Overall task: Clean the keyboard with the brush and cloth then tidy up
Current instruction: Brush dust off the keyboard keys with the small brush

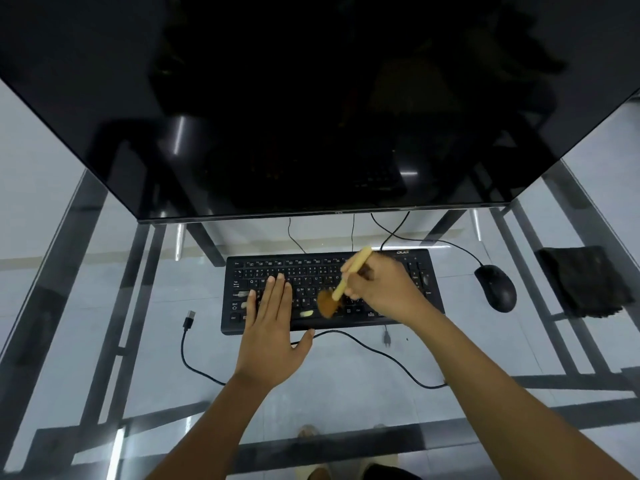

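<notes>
Brushing the keys

From the head view, the right hand [379, 289] grips the brush [341, 289], bristles on the keyboard [329, 292] just left of it. The left hand [273, 323] lies flat, fingers straight, on the keys. The cloth [585, 280] sits well right of the right hand

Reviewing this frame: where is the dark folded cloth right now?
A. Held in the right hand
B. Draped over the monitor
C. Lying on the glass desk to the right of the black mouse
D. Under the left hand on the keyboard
C: the dark folded cloth lies untouched on the glass desk, right of the black mouse, while the right hand holds the wooden-handled brush.
</notes>
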The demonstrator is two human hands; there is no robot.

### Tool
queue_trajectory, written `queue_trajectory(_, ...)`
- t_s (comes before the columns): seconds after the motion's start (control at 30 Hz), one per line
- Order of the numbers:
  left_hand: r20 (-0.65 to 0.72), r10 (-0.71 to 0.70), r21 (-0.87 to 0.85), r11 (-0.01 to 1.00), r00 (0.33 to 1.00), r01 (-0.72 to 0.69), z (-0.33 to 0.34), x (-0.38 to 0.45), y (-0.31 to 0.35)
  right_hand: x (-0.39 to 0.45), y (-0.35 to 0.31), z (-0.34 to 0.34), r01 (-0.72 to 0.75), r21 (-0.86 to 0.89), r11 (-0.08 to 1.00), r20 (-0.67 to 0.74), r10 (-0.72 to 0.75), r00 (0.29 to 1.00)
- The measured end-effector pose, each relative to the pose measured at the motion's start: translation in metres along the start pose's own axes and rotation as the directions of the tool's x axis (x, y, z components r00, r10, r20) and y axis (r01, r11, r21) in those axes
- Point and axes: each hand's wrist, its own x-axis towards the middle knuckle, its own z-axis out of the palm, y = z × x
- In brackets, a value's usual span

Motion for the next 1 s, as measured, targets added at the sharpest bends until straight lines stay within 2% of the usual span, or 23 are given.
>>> queue_trajectory(0.03, 0.003, 0.008, 0.001, 1.0, 1.0, -0.008, 0.0, -0.003, -0.002, -0.001, 0.0, 0.001, 0.017, -0.085, 0.996, -0.003, -0.017, 1.0)
queue_trajectory(0.07, 0.004, 0.016, -0.002, 1.0, 1.0, -0.016, 0.0, -0.005, -0.003, 0.0, 0.0, 0.001, 0.032, -0.152, 0.988, -0.094, -0.047, 0.994)
queue_trajectory(0.13, 0.009, 0.03, -0.01, 0.999, 0.999, -0.03, -0.002, -0.007, -0.002, -0.002, 0.001, -0.004, 0.041, -0.075, 0.996, -0.246, -0.058, 0.968)
queue_trajectory(0.17, 0.014, 0.037, -0.009, 0.999, 0.999, -0.037, -0.003, -0.007, -0.002, -0.002, 0.001, -0.005, 0.039, -0.005, 0.999, -0.237, -0.039, 0.971)
queue_trajectory(0.2, 0.022, 0.042, -0.005, 0.999, 0.999, -0.042, -0.003, -0.008, -0.002, -0.002, 0.001, -0.005, 0.019, 0.046, 0.999, -0.151, -0.011, 0.988)
queue_trajectory(0.27, 0.04, 0.051, 0.005, 0.999, 0.998, -0.051, -0.005, -0.01, -0.002, -0.005, 0.003, 0.001, -0.006, -0.039, 0.999, 0.028, 0.007, 1.0)
queue_trajectory(0.3, 0.043, 0.053, 0.003, 0.999, 0.998, -0.053, -0.005, -0.01, -0.003, -0.006, 0.004, 0.002, 0.005, -0.097, 0.995, -0.005, -0.006, 1.0)
queue_trajectory(0.33, 0.039, 0.055, -0.005, 0.998, 0.998, -0.055, -0.006, -0.01, -0.003, -0.005, 0.006, 0.002, 0.012, -0.125, 0.992, -0.129, -0.029, 0.991)
queue_trajectory(0.37, 0.027, 0.057, -0.019, 0.998, 0.998, -0.056, -0.008, -0.007, -0.002, -0.005, 0.006, 0.001, 0.013, -0.086, 0.996, -0.253, -0.035, 0.967)
queue_trajectory(0.4, 0.01, 0.057, -0.038, 0.998, 0.998, -0.057, -0.009, -0.003, -0.001, -0.005, 0.008, 0.0, 0.026, -0.007, 1.0, -0.309, -0.026, 0.951)
queue_trajectory(0.43, -0.006, 0.056, -0.057, 0.997, 0.998, -0.057, -0.01, 0.003, 0.001, -0.004, 0.006, -0.001, 0.015, 0.064, 0.998, -0.29, 0.004, 0.957)
queue_trajectory(0.47, -0.015, 0.053, -0.07, 0.996, 0.999, -0.054, -0.01, 0.009, 0.002, -0.003, 0.006, 0.0, -0.006, 0.115, 0.993, -0.178, 0.026, 0.984)
queue_trajectory(0.5, -0.019, 0.045, -0.069, 0.997, 0.999, -0.046, -0.01, 0.015, 0.003, -0.004, 0.005, 0.001, -0.028, 0.066, 0.997, -0.057, 0.032, 0.998)
queue_trajectory(0.53, -0.017, 0.033, -0.057, 0.998, 0.999, -0.033, -0.01, 0.02, 0.004, -0.003, 0.007, 0.001, -0.024, -0.007, 1.0, -0.031, 0.023, 0.999)
queue_trajectory(0.6, -0.006, 0.014, -0.034, 0.999, 1.0, -0.014, -0.008, 0.031, 0.006, 0.002, 0.01, -0.003, -0.02, -0.069, 0.997, -0.255, 0.002, 0.967)
queue_trajectory(0.63, -0.003, 0.013, -0.031, 0.999, 1.0, -0.013, -0.007, 0.035, 0.007, 0.005, 0.012, -0.008, -0.022, 0.001, 1.0, -0.372, 0.021, 0.928)
queue_trajectory(0.67, -0.005, 0.019, -0.031, 0.999, 1.0, -0.02, -0.006, 0.04, 0.01, 0.009, 0.014, -0.013, -0.019, 0.097, 0.995, -0.416, 0.058, 0.907)
queue_trajectory(0.73, -0.003, 0.036, -0.027, 0.999, 0.999, -0.036, -0.005, 0.049, 0.016, 0.016, 0.011, -0.015, -0.066, 0.232, 0.971, -0.269, 0.13, 0.954)
queue_trajectory(0.77, 0.007, 0.042, -0.021, 0.999, 0.999, -0.042, -0.004, 0.052, 0.019, 0.018, 0.01, -0.015, -0.081, 0.183, 0.98, -0.207, 0.119, 0.971)
queue_trajectory(0.83, 0.033, 0.038, -0.009, 0.999, 0.999, -0.038, -0.003, 0.055, 0.024, 0.022, 0.01, -0.017, -0.037, 0.076, 0.996, -0.321, 0.06, 0.945)
queue_trajectory(0.9, 0.051, 0.033, 0.004, 0.999, 0.998, -0.033, -0.001, 0.056, 0.029, 0.024, 0.012, -0.025, -0.012, 0.142, 0.99, -0.452, 0.076, 0.889)
queue_trajectory(0.93, 0.046, 0.038, 0.016, 0.999, 0.998, -0.039, 0.0, 0.057, 0.03, 0.025, 0.013, -0.027, -0.021, 0.2, 0.98, -0.417, 0.104, 0.903)
queue_trajectory(1.0, 0.047, 0.057, 0.042, 0.997, 0.997, -0.059, 0.002, 0.057, 0.031, 0.024, 0.014, -0.026, -0.087, 0.201, 0.976, -0.205, 0.129, 0.97)
